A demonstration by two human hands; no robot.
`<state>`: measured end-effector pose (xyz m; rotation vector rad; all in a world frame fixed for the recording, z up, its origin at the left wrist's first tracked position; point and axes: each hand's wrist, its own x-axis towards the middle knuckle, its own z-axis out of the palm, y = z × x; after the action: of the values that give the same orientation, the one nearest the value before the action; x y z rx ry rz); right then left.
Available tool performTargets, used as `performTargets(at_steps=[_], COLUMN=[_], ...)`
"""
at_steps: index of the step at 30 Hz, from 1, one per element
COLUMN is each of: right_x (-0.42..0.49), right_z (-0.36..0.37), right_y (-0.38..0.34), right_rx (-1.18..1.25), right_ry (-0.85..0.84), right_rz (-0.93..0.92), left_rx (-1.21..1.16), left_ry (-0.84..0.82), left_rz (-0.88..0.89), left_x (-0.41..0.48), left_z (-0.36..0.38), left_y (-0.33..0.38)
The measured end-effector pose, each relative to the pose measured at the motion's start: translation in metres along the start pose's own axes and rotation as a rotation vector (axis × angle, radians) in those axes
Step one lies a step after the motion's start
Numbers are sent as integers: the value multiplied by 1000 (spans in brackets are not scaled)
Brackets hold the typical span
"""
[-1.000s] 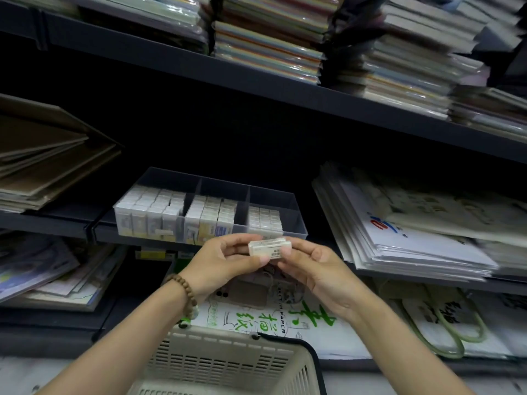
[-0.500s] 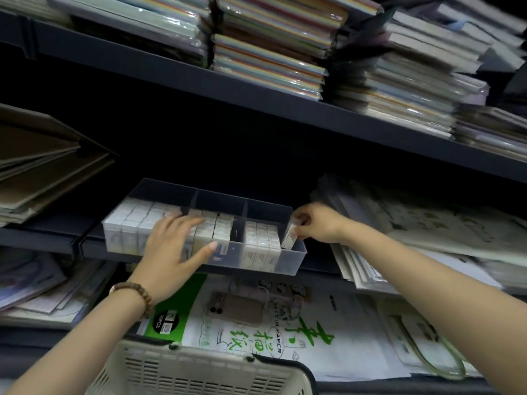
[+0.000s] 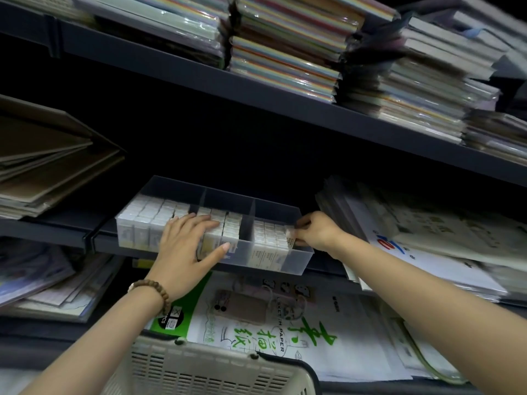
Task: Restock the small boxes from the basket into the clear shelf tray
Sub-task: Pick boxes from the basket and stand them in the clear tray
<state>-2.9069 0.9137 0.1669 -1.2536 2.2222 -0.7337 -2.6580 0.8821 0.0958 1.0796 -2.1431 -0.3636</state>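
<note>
Where right hand [image 3: 316, 232] pinches box [image 3: 290, 240], right compartment of tray [image 3: 299, 260] part-full.

A second ago both hands held the small box [image 3: 290, 238] together, in front of the clear tray [image 3: 296, 262] and below it. Now the hands are apart. The left hand [image 3: 185, 249] has let go of the box. It lies on the tray, with its fingers spread over the boxes [image 3: 232, 229] in the middle part and its thumb on the tray's front wall. The right hand [image 3: 316, 232] has gone up to the tray's right part. It pinches the box alone, and the box now stands up inside the tray, next to the row [image 3: 268, 238] there.
</note>
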Motion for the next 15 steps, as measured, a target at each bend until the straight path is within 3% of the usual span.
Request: performTargets(at_steps=[6, 15], right_x=[-2, -15], right_z=[-3, 1], right_y=[-6, 2], right_rx=[13, 86], right_ry=[-29, 78], right_rz=[51, -50], left_rx=[29, 19], left_ry=[-10, -26], left_rz=[18, 54], left_x=[-1, -19], left_z=[1, -8], left_y=[-2, -2])
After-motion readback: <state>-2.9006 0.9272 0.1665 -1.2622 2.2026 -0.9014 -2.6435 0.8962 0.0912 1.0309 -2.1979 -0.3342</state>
